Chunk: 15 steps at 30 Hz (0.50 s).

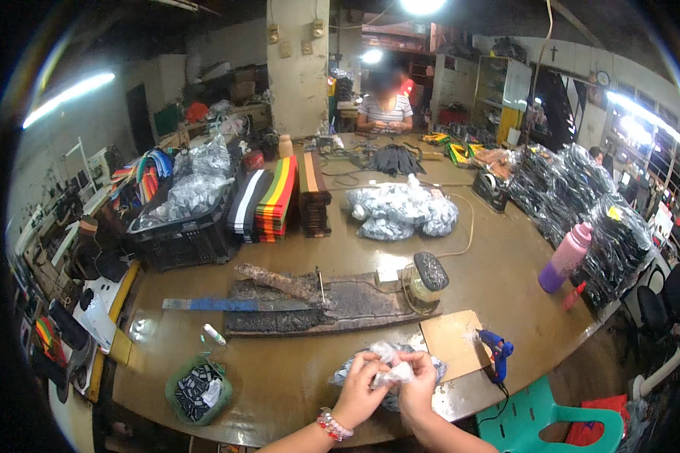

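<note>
My left hand [361, 386] and my right hand [420, 383] are close together at the table's near edge, with fingers pinched on a crumpled clear plastic bag [386, 352]. Something whitish shows between the fingers; what it is I cannot make out. Under and behind both hands lies a larger clear bag [343, 371] with greyish contents, mostly covered. A brown cardboard sheet [452, 341] lies beyond my right hand, and a blue hot glue gun [497, 355] rests at its right edge. To the left stands a green basket [175, 411] of small black pieces.
A dark, worn board [355, 298] lies across the table with a black-topped jar [429, 275] on it. Filled clear bags [404, 211], strap stacks [276, 198], a black crate [185, 245] and a pink-purple bottle [567, 257] stand around. A person [386, 109] sits opposite; a green chair [536, 423] is near right.
</note>
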Tool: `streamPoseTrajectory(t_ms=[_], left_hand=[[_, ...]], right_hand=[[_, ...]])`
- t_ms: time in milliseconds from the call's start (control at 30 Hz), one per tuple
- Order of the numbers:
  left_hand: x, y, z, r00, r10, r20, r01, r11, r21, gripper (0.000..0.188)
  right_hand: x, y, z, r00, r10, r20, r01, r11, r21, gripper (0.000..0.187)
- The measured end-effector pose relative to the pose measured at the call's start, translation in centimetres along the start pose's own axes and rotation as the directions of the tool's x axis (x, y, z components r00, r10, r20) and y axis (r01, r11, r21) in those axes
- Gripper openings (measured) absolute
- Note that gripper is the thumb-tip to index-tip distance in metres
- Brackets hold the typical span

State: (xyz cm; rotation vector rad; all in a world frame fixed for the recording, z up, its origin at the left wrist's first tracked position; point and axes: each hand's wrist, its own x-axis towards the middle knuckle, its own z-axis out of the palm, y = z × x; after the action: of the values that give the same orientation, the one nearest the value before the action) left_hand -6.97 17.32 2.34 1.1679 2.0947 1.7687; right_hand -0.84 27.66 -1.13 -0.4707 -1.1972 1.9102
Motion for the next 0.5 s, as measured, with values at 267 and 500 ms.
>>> streamPoseTrajectory(t_ms=[267,500], left_hand=[[0.7,-2.9,-2.1,0.999,0.004,0.037,0.003,0.985,-0.173,0.014],[0.3,-1.4,-2.8,0.992,0.041,0.121,-0.05,0.996,0.079,0.032]], right_hand=[[-2.0,-3.8,-1.7,0.909,0.265,0.322,-0.184,0.947,-0.262,0.06],[-0.8,-3.5,-2.0,0.867,0.354,0.35,-0.3,0.933,-0.2,0.052]])
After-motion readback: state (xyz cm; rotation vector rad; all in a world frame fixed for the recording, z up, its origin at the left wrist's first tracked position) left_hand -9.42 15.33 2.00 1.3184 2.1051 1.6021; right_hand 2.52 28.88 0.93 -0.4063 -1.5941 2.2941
